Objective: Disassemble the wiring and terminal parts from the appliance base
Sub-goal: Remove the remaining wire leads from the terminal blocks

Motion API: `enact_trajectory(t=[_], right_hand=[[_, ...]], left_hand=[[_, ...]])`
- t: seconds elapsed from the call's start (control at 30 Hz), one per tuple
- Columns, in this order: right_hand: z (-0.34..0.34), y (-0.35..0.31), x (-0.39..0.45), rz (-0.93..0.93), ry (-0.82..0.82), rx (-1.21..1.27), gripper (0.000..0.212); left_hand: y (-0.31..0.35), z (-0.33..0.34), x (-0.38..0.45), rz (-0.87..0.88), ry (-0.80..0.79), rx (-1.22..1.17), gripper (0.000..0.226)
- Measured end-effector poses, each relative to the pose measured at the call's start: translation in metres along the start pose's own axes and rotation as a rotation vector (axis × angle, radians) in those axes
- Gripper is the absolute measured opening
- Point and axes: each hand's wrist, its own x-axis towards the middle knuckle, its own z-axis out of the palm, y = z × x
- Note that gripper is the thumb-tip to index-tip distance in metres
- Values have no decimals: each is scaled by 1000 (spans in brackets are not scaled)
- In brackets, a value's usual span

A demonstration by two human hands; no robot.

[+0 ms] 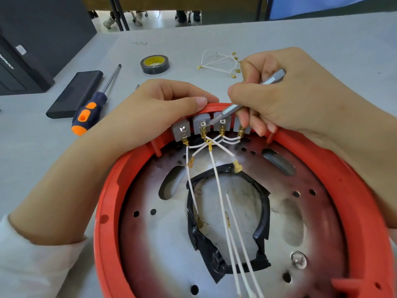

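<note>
Red appliance base (354, 190), white wires (217, 181).

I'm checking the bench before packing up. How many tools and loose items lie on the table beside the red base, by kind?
Screwdrivers: 1
Tape rolls: 1
Black cases: 1
Loose wire bundles: 1
Total: 4
The grey driver is in the right hand, not on the table.

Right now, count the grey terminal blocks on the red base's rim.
4, side by side along the far rim: leftmost, second, third, and the rightmost, partly hidden behind the right hand's fingers.
</note>
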Motion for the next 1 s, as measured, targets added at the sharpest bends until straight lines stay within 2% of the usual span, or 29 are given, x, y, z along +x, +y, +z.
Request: enact_trajectory(t=[0.33,0.53,1.0], right_hand=[[0,2,0,-19,23,34,35],[2,2,1,-19,-11,-33,33],[-1,1,1,15,-10,34,34]], left_hand=[[1,0,0,-9,6,34,19],[1,0,0,-7,6,18,18],[2,1,0,-6,6,6,19]])
